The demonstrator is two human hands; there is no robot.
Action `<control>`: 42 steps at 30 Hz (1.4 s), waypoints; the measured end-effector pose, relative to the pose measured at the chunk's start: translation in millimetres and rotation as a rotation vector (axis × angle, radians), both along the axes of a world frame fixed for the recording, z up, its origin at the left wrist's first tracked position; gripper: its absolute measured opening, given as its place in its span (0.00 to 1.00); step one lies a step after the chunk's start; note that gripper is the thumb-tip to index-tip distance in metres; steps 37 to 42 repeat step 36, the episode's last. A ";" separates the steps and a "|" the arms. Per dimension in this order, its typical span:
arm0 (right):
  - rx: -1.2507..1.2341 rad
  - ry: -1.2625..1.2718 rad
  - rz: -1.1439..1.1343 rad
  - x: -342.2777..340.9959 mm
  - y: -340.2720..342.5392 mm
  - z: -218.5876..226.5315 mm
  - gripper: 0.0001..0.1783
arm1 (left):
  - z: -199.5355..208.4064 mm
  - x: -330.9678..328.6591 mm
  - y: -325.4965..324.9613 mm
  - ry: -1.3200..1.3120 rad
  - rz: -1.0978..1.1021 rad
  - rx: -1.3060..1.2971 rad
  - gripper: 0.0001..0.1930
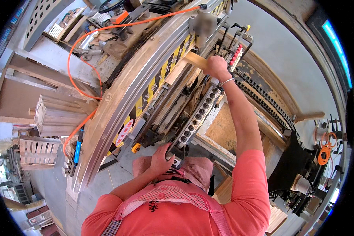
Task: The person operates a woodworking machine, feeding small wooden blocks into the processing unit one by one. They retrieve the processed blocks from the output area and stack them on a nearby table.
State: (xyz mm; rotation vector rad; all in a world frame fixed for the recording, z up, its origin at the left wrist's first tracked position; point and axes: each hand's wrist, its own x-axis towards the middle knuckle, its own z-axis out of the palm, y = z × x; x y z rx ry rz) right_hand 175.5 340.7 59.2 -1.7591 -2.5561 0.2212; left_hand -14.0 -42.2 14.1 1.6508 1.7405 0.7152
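Observation:
My right hand (217, 67) is closed round one end of a short wooden board (196, 60), above the far part of a long woodworking machine. The board's other end reaches left toward a longer pale wood strip (177, 72) lying along the machine's rail. At the machine's near end, close to my body, my left hand (160, 160) is bent, with fingers curled against a small metal box (176, 161). What those fingers grip is hidden. Between my arms runs a metal bar with a row of round black knobs (198, 117).
A yellow-and-black striped guard (145, 96) runs along the machine's left side. An orange air hose (69, 65) loops past a wooden beam at left. Bundled wood slats (55, 116) stand beyond it. Red knobs (236, 55) and black toothed tracks (259, 94) lie at right.

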 end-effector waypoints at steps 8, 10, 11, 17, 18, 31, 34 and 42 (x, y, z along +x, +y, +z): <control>0.072 0.035 -0.002 2.3 -0.1 -5.9 0.20 | 1.5 0.1 0.9 0.001 0.008 -0.031 0.26; 0.060 0.045 0.017 0.7 -1.4 -3.6 0.20 | -0.4 -0.8 -0.7 -0.009 0.012 -0.041 0.26; 0.056 0.048 0.024 2.1 -1.3 -2.5 0.19 | -1.8 -1.0 -0.9 -0.013 0.009 -0.036 0.26; 0.091 -0.001 0.083 5.4 7.6 -12.8 0.19 | -3.1 -0.8 -1.5 0.036 0.004 -0.035 0.26; 0.088 0.007 0.086 5.6 7.8 -14.1 0.18 | -3.1 -0.7 -0.7 0.027 0.001 -0.029 0.26; 0.063 0.018 0.073 4.8 7.2 -11.1 0.20 | -1.9 -2.4 0.0 0.017 -0.010 -0.026 0.27; 0.018 0.033 0.007 1.2 5.9 -9.3 0.22 | 2.1 0.2 1.1 0.004 0.000 -0.054 0.26; -0.028 0.021 -0.023 -1.6 2.7 -0.7 0.23 | 2.6 -0.2 1.2 0.008 0.000 -0.075 0.26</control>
